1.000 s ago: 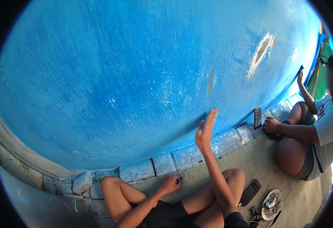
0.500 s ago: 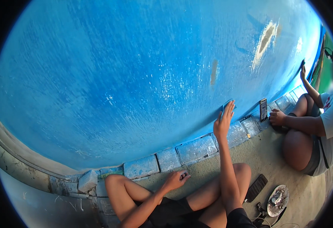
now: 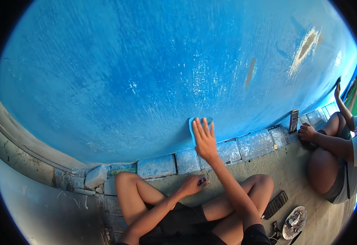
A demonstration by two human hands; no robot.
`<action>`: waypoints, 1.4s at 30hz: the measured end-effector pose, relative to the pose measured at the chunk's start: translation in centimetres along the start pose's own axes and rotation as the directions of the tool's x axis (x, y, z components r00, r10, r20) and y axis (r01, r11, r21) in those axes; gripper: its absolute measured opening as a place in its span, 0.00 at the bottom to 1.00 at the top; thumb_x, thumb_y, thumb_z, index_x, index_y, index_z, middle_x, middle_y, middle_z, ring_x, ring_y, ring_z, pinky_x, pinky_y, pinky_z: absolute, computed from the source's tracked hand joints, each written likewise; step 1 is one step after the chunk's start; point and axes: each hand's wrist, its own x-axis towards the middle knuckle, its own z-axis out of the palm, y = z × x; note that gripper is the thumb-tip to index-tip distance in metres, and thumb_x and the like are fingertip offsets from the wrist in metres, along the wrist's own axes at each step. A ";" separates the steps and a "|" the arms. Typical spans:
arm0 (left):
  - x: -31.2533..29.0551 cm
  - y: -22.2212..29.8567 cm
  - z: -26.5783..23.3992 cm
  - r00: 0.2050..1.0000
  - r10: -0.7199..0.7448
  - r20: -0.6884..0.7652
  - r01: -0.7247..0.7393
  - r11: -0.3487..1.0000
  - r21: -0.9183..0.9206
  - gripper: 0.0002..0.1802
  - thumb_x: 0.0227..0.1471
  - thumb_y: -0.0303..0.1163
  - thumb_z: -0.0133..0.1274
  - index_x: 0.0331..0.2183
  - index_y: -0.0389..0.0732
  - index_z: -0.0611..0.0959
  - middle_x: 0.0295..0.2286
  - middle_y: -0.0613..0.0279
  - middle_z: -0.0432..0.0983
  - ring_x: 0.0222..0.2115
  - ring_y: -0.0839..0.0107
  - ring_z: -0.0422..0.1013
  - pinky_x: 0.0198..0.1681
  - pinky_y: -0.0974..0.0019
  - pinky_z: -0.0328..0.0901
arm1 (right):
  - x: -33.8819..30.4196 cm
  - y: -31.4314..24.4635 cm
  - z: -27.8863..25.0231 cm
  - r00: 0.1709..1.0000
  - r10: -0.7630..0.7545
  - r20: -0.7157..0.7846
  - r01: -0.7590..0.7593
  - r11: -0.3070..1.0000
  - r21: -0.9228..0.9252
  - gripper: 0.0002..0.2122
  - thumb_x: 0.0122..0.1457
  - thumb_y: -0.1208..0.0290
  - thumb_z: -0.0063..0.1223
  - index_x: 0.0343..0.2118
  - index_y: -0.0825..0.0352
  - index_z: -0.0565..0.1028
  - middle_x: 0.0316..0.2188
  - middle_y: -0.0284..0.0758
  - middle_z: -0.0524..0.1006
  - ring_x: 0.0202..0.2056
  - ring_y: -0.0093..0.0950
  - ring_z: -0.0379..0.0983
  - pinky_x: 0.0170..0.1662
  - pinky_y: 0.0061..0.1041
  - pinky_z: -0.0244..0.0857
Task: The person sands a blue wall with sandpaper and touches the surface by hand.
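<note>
Pressed flat against the blue wall (image 3: 117, 61) is a folded light-blue sheet (image 3: 192, 127), which looks like sandpaper. My right hand (image 3: 205, 142) holds it there, fingers stretched upward over it, low on the wall just above the paving blocks. Scuffed white specks and streaks mark the paint above the hand. In front of my lap, my left hand (image 3: 193, 185) is curled closed. Something small and dark (image 3: 203, 180) shows at its fingers, too small to name.
At the wall's foot runs a row of paving blocks (image 3: 156, 166), with a loose block (image 3: 96, 177) at its left. A co-worker (image 3: 329, 163) sits at the right, one hand on the wall. A phone (image 3: 294, 121) leans nearby. A plate of debris (image 3: 294, 222) and a dark ridged object (image 3: 275, 205) lie by my right knee.
My right hand has slid left along the wall with the sandpaper. The view has shifted a little, and my left hand stays curled by my lap.
</note>
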 end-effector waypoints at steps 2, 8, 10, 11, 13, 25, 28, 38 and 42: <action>-0.4 -0.4 -0.1 1.000 -0.011 -0.027 0.011 1.000 -0.011 0.13 0.54 0.42 0.55 0.30 0.41 0.80 0.19 0.59 0.76 0.21 0.62 0.74 0.25 0.59 0.65 | -0.2 1.8 -0.5 0.997 -0.019 0.080 0.020 1.000 -0.015 0.45 0.40 0.81 0.51 0.66 0.70 0.48 0.67 0.46 0.49 0.69 0.42 0.39 0.68 0.51 0.25; -0.2 0.0 -0.2 1.000 -0.015 -0.016 0.014 0.998 -0.058 0.12 0.53 0.40 0.56 0.32 0.40 0.81 0.20 0.58 0.77 0.22 0.61 0.74 0.27 0.59 0.67 | -1.1 6.5 -3.0 0.921 0.241 -0.307 -0.269 0.962 -0.052 0.34 0.56 0.79 0.46 0.66 0.70 0.48 0.67 0.47 0.51 0.68 0.42 0.43 0.68 0.50 0.27; -0.3 -0.4 -0.1 1.000 0.004 -0.024 -0.004 0.999 -0.032 0.12 0.53 0.39 0.56 0.32 0.40 0.81 0.20 0.57 0.77 0.21 0.60 0.74 0.26 0.59 0.66 | -1.5 7.2 -3.7 0.900 0.215 -0.378 -0.254 0.966 -0.055 0.33 0.57 0.80 0.43 0.65 0.74 0.47 0.66 0.51 0.50 0.68 0.44 0.44 0.67 0.50 0.32; -0.2 -0.4 0.0 0.999 0.006 -0.034 -0.007 0.999 -0.039 0.12 0.53 0.39 0.56 0.32 0.40 0.81 0.20 0.57 0.77 0.21 0.60 0.74 0.26 0.59 0.66 | -1.6 7.0 -3.7 0.904 0.203 -0.375 -0.243 0.968 -0.060 0.33 0.57 0.80 0.43 0.65 0.74 0.47 0.66 0.51 0.50 0.68 0.44 0.44 0.67 0.50 0.32; 0.0 -0.4 0.3 0.998 0.048 -0.039 -0.050 0.997 -0.053 0.11 0.52 0.38 0.57 0.31 0.40 0.81 0.19 0.56 0.76 0.21 0.60 0.74 0.25 0.60 0.66 | -2.0 6.7 -3.9 0.904 0.215 -0.369 -0.231 0.973 0.002 0.32 0.59 0.79 0.41 0.66 0.75 0.46 0.66 0.51 0.48 0.67 0.45 0.43 0.67 0.50 0.37; 0.0 -1.6 -4.1 0.975 -0.221 -0.005 0.118 0.539 -0.834 0.30 0.55 0.50 0.57 0.52 0.41 0.71 0.39 0.63 0.75 0.39 0.74 0.71 0.37 0.67 0.69 | -11.2 -1.9 -3.4 0.691 0.353 0.630 -0.711 0.486 0.508 0.27 0.68 0.65 0.39 0.66 0.70 0.49 0.55 0.42 0.66 0.56 0.34 0.62 0.56 0.27 0.58; -0.5 -1.9 -5.3 0.992 -0.122 0.025 0.085 0.510 -0.856 0.33 0.55 0.49 0.57 0.56 0.40 0.68 0.43 0.64 0.73 0.43 0.74 0.70 0.41 0.66 0.69 | -11.5 -1.6 -4.2 0.473 0.195 0.859 -0.871 0.254 0.422 0.29 0.67 0.55 0.42 0.65 0.69 0.55 0.46 0.35 0.72 0.47 0.27 0.67 0.51 0.22 0.61; 0.0 -2.4 -5.2 0.958 -0.286 0.031 0.169 0.474 -0.864 0.33 0.45 0.56 0.64 0.39 0.35 0.79 0.34 0.58 0.77 0.34 0.70 0.75 0.38 0.66 0.71 | -0.1 -5.1 -15.5 0.619 0.425 0.661 -0.524 0.850 -0.055 0.30 0.61 0.54 0.53 0.57 0.75 0.65 0.53 0.52 0.71 0.54 0.44 0.69 0.55 0.35 0.63; 1.0 -4.1 -4.3 0.882 -0.468 -0.057 0.298 0.648 -0.701 0.38 0.44 0.63 0.60 0.38 0.34 0.79 0.34 0.56 0.77 0.35 0.64 0.74 0.40 0.60 0.69 | 10.1 -11.0 -18.1 0.995 0.035 -0.090 -0.033 0.999 0.021 0.32 0.60 0.69 0.53 0.65 0.67 0.52 0.67 0.50 0.45 0.67 0.48 0.42 0.64 0.48 0.44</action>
